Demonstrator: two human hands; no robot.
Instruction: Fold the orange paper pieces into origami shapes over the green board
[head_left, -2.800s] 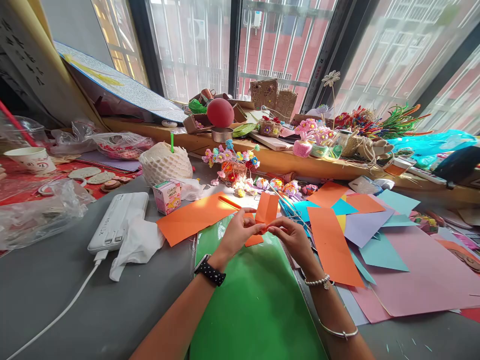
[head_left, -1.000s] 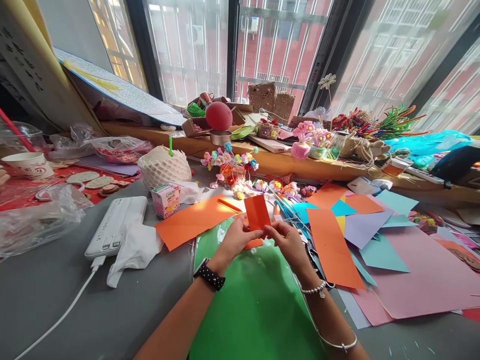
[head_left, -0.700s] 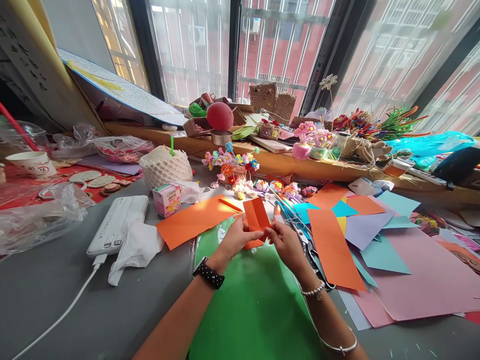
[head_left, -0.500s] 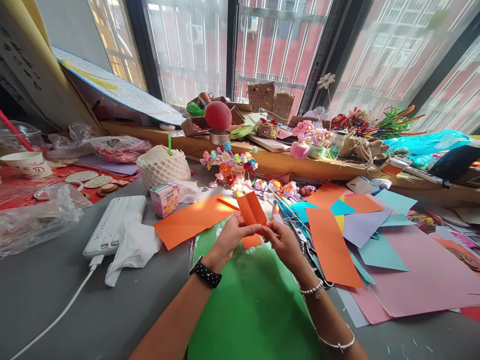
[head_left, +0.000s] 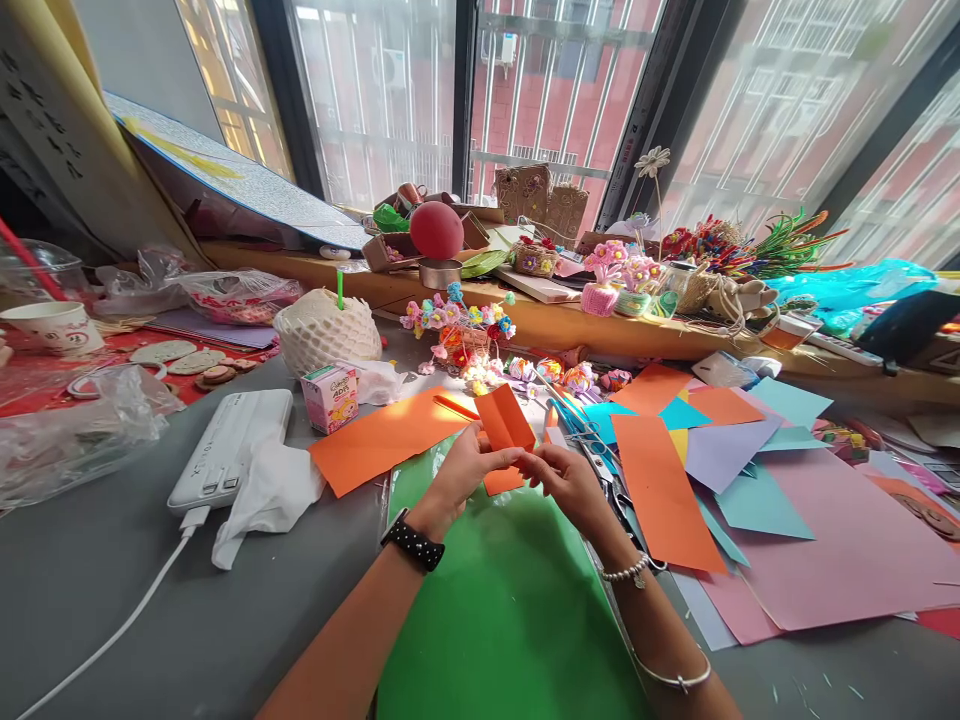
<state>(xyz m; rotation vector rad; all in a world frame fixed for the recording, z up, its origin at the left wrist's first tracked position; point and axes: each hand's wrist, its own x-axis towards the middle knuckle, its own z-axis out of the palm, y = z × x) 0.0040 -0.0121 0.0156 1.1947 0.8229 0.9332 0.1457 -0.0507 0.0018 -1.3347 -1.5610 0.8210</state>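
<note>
Between my two hands I hold a small folded piece of orange paper (head_left: 505,416) above a green mat (head_left: 510,610). My left hand (head_left: 463,474) pinches its left and lower side, thumb on top. My right hand (head_left: 564,482) has its fingers closed at the paper's lower right corner, close to my left thumb. Part of an orange surface shows below my hands; whether it belongs to the same piece I cannot tell. A larger orange sheet (head_left: 390,440) lies left of my hands, and an orange strip (head_left: 664,495) rests on the right.
Scissors (head_left: 600,462) lie right of my hands beside purple, teal and pink paper (head_left: 855,545). On the left are a white power bank (head_left: 232,445) with a cable, a crumpled tissue (head_left: 270,490) and a small pink box (head_left: 330,398). Crocheted flowers (head_left: 457,325) stand behind.
My right hand shifts very slightly at the lower corner of the orange paper. My left hand keeps its hold, and the rest stays nearly the same.
</note>
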